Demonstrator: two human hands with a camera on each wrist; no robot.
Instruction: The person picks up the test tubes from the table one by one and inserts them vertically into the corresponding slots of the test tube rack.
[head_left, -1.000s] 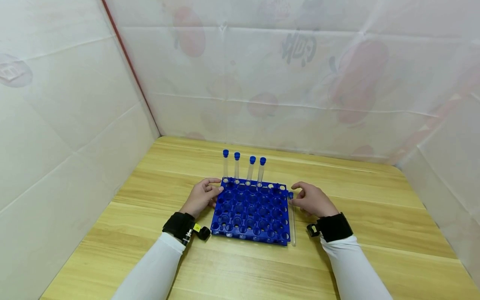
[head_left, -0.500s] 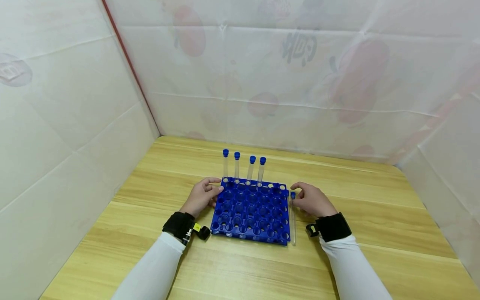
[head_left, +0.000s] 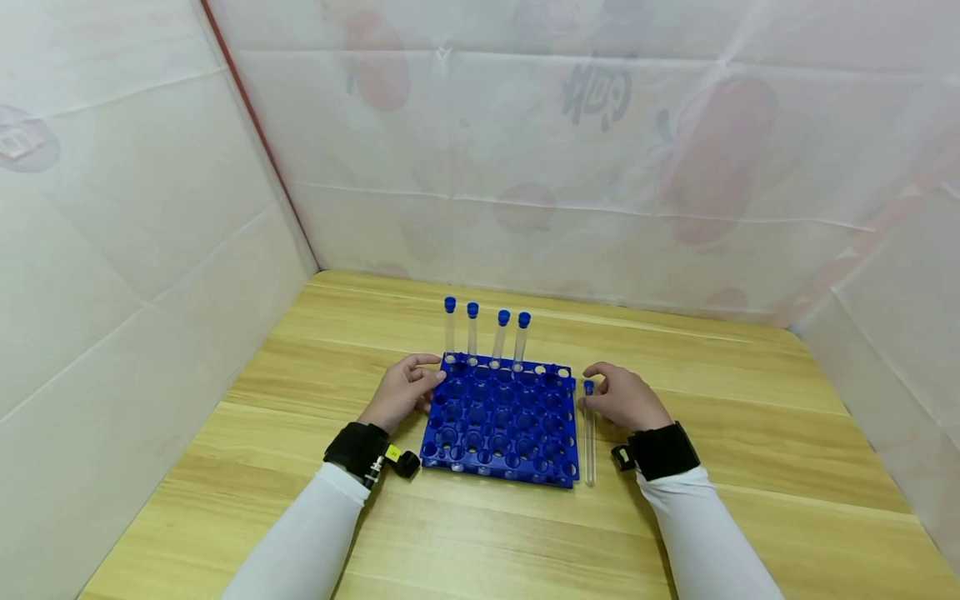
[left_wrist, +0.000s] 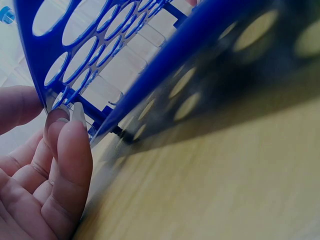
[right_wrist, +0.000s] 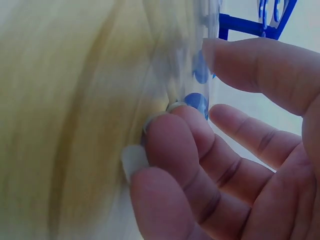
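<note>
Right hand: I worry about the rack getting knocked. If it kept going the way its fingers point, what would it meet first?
Probably the loose tube beside the right hand, then the rack.

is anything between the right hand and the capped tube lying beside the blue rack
Nothing visible. The right hand is already at the clear blue-capped test tube lying on the wooden table, fingers touching it beside the blue plastic rack.
</note>
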